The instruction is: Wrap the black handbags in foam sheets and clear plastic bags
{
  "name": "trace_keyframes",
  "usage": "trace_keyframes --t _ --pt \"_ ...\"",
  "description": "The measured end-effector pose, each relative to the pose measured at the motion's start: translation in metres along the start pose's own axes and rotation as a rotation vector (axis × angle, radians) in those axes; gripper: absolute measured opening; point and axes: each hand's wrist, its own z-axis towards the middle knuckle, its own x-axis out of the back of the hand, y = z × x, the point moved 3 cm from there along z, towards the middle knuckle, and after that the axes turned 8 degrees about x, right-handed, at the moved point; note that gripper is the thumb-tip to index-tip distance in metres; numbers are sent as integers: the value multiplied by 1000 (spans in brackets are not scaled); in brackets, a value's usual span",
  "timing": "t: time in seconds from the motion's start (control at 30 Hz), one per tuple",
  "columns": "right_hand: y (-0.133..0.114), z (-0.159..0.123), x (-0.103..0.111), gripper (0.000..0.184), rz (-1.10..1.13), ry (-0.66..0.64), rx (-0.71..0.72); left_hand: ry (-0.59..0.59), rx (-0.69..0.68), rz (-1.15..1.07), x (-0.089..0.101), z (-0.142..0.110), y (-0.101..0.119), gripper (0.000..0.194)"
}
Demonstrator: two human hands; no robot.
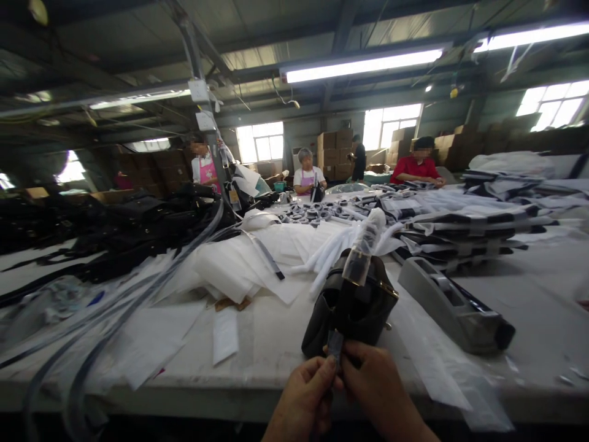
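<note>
A black handbag (322,319) with gold-coloured metal fittings stands near the table's front edge, directly before my hands. Clear plastic film and white padding (368,236) wrap the part that sticks up from its top. My left hand (307,388) pinches a short grey strip (335,344) between thumb and fingers, low at the bag's near side. Close against it, my right hand (375,376) has its fingers closed on the same strip. Its lower end is hidden behind my fingers.
To the right lies a grey tape dispenser (453,307). White sheets (225,270), long grey strips (115,325) and stacked black-and-white pieces (478,230) cover much of the table (262,362). Black bags (138,215) are heaped at left. Several people work farther back.
</note>
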Motion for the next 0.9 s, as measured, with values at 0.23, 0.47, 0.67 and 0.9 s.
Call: trace_keyframes --t 0.23,0.47,0.67,0.9 --pt "-28 -15 43 26 -289 -191 351 122 -122 103 9 4 -1 59" --pt "-98 22 42 21 -654 -417 1064 260 -226 145 6 7 3 64" --pt "-115 72 24 10 -929 -802 962 271 -221 175 5 3 5 61" --pt "-125 91 2 13 -1017 -1028 733 278 -236 207 6 4 4 62"
